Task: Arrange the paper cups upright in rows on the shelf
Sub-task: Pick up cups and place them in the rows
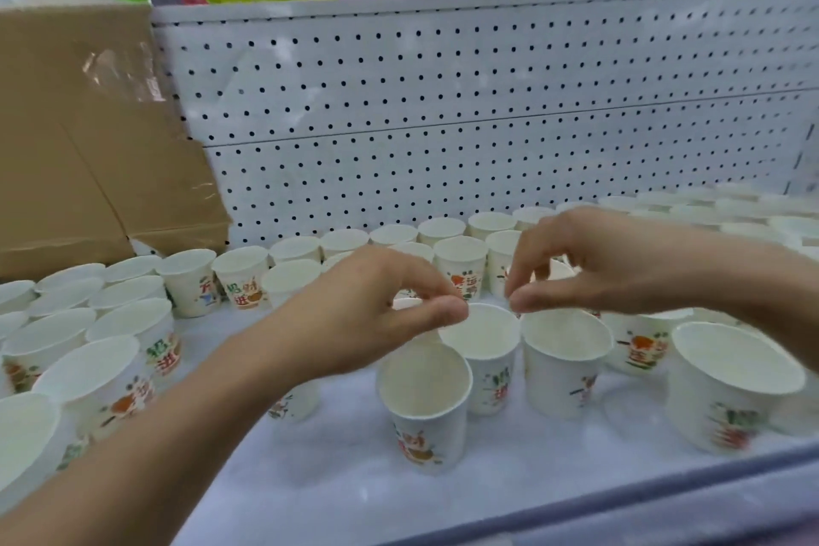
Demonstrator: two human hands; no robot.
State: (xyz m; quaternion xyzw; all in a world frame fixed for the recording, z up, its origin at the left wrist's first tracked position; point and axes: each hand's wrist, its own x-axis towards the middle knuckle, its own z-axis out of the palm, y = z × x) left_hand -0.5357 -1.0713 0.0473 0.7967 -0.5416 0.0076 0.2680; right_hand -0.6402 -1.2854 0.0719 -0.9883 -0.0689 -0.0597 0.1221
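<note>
**Cups upright on the shelf, both hands at the rims**

Paper cups all over the white shelf (509,479), printed sides out, mouths up, nothing inside any of them. Back rows of cups (341,242) lined along the pegboard panel (443,102); left cluster of cups (124,324) packed close below a cardboard box (88,146). In front, well apart from the rows: near cup (425,408), tilted slightly toward the camera, touching the middle cup (487,350) behind it; right cup (563,368) just beside that one; large cup (731,390) off to the right.

Left hand (376,301): fingers curled, thumb drawn to fingertips at the middle cup's left rim. Right hand (589,266): thumb and fingertips nearly closed just over the right cup's rim. Cannot tell, through the blur, whether either hand actually pinches a rim.
</note>
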